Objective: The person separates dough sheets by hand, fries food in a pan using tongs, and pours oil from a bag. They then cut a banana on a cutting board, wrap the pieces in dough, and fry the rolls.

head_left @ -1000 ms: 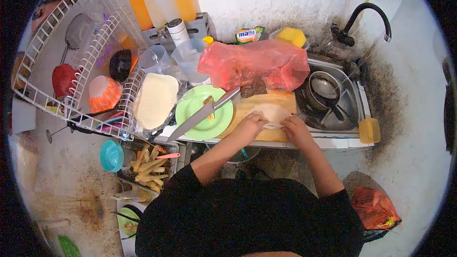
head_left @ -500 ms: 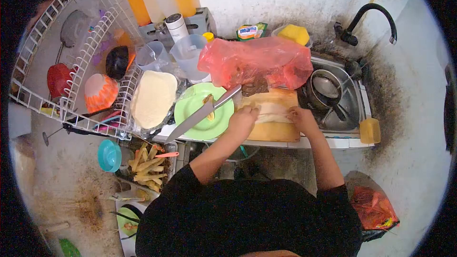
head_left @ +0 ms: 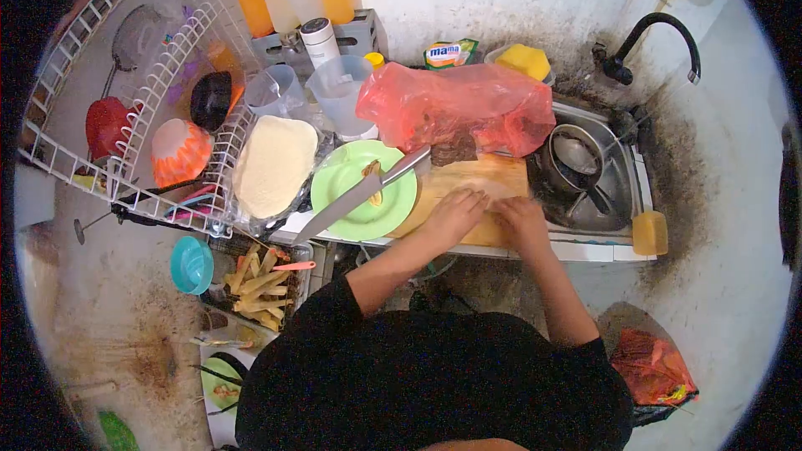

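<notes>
My left hand [head_left: 457, 212] and my right hand [head_left: 520, 219] are close together over the wooden cutting board [head_left: 434, 186]. The fingers of both are curled down on a thin, pale spring roll wrapper [head_left: 487, 189]. Most of the wrapper is hidden under them, and only a faint sheet shows beyond the fingertips. To the left, a knife [head_left: 359, 195] rests across a light green plate [head_left: 401, 205], beside a small piece of banana [head_left: 375, 195]. A red plastic bag [head_left: 459, 108] with something brown at its opening lies at the board's far edge.
A sink [head_left: 614, 209] with a pot [head_left: 575, 159] is on the right. A cream-coloured, plastic-wrapped stack [head_left: 276, 167] and a white dish rack [head_left: 221, 146] stand left. Below them, a tray holds several pale rolls [head_left: 263, 284]. Clear jugs [head_left: 338, 92] stand behind.
My left hand has moved right and my right hand slightly left, so they are nearer each other. The folded wrapper visible between them before is now mostly covered. The view has shifted a little.
</notes>
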Action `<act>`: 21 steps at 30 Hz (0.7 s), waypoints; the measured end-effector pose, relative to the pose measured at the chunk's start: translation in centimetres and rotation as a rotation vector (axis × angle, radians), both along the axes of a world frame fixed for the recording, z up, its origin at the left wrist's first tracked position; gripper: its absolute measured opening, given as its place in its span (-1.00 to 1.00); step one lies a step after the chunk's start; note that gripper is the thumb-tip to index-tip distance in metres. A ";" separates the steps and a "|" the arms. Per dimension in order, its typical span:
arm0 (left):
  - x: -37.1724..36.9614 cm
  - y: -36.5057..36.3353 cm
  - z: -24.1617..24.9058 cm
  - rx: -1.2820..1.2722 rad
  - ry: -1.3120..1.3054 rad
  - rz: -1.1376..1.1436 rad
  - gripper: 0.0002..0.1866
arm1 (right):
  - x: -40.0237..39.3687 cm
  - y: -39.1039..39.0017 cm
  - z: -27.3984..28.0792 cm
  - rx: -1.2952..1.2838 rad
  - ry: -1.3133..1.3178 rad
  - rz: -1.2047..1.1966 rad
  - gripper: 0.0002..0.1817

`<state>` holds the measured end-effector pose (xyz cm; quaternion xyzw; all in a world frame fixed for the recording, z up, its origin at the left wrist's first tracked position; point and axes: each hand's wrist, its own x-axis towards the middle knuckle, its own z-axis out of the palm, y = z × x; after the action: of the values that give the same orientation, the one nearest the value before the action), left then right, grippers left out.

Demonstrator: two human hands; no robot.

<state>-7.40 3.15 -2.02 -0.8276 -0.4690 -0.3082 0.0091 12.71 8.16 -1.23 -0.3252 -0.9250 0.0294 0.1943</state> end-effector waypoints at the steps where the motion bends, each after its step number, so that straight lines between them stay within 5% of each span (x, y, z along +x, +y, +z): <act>1: 0.2 0.3 -0.2 -0.008 0.003 -0.006 -0.61 | -0.4 -0.2 -0.1 -0.007 0.029 0.016 -0.64; 9: 0.7 1.6 0.3 -0.114 -0.015 0.038 -0.80 | -0.9 1.1 0.1 0.112 -0.037 0.061 -0.67; 15: 0.0 2.0 1.5 -0.331 -0.047 0.041 -0.78 | -1.2 2.4 1.3 -0.292 0.003 0.007 -0.75; 21: -0.8 3.1 1.5 -0.328 -0.100 0.171 -0.79 | -1.7 3.7 1.7 -0.353 0.135 0.009 -0.81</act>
<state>-8.19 6.25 -0.52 -0.7589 -0.5814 -0.2662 -0.1232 11.00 11.91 0.42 -0.3473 -0.8918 0.2140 0.1956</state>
